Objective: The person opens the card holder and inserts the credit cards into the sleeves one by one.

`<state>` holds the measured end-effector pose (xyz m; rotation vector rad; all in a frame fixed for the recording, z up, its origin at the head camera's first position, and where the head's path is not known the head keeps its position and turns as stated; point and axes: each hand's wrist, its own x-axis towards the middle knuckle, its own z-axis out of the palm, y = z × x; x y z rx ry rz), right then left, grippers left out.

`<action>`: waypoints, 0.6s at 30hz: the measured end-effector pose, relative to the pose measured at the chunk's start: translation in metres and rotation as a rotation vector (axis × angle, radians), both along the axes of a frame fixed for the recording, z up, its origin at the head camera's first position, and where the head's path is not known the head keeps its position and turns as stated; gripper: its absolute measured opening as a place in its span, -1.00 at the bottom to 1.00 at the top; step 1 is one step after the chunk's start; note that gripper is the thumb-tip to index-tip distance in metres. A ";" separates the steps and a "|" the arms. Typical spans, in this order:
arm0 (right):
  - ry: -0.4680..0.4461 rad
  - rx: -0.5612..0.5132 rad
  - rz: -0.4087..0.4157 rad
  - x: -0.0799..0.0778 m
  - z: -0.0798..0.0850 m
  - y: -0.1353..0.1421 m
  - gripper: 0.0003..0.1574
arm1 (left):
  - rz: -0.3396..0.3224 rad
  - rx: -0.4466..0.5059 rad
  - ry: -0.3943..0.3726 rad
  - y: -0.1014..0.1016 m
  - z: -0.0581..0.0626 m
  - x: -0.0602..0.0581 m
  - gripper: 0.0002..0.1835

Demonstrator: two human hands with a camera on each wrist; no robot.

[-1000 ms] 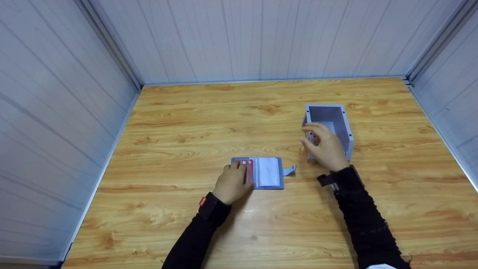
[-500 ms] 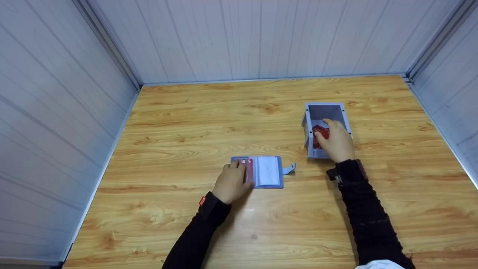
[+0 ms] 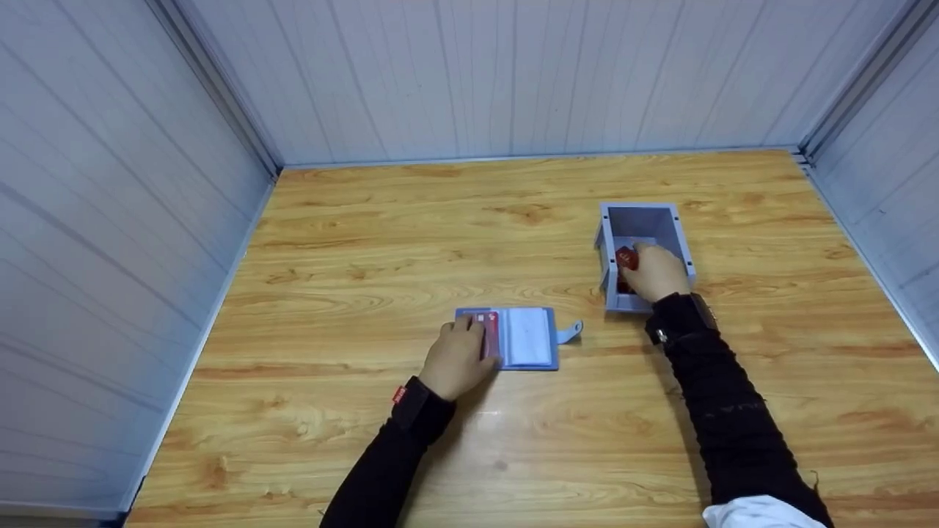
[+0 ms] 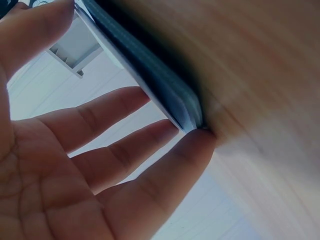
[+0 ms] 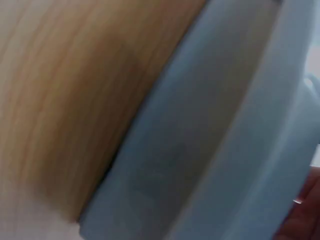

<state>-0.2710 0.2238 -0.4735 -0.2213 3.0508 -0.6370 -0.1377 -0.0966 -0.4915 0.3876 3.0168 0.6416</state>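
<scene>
A blue card holder [image 3: 552,363] lies spread on the wooden table, with a red card [image 3: 492,339] on its left side and clear sleeves on the right. My left hand [image 3: 456,358] rests on that left side. Its fairly straight fingers meet the holder's edge [image 4: 167,82] in the left wrist view. My right hand [image 3: 658,273] reaches down into a grey bin [image 3: 610,290], thumb beside dark red cards [image 3: 626,258]. Its fingertips are mostly hidden inside; I cannot tell whether they pinch a card. The bin wall [image 5: 200,130] fills much of the right wrist view.
The holder's strap with its snap [image 3: 571,332] sticks out to the right, toward the bin. Pale panel walls [image 3: 484,81] enclose the wooden table [image 3: 381,242] at the back and both sides.
My right hand has moved from the bin's left rim over to the red cards and then lower into the bin. My left hand and the card holder have stayed put.
</scene>
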 end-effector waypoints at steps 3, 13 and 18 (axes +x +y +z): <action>-0.012 0.018 0.003 0.000 -0.002 0.001 -0.70 | -0.003 0.001 0.016 0.000 -0.001 0.000 -0.44; -0.033 0.065 -0.032 0.002 -0.002 -0.002 -0.74 | -0.004 -0.003 0.010 0.000 -0.001 0.000 -0.41; -0.039 0.104 -0.042 0.000 -0.001 -0.002 -0.73 | 0.001 -0.001 0.010 -0.001 -0.001 0.000 -0.41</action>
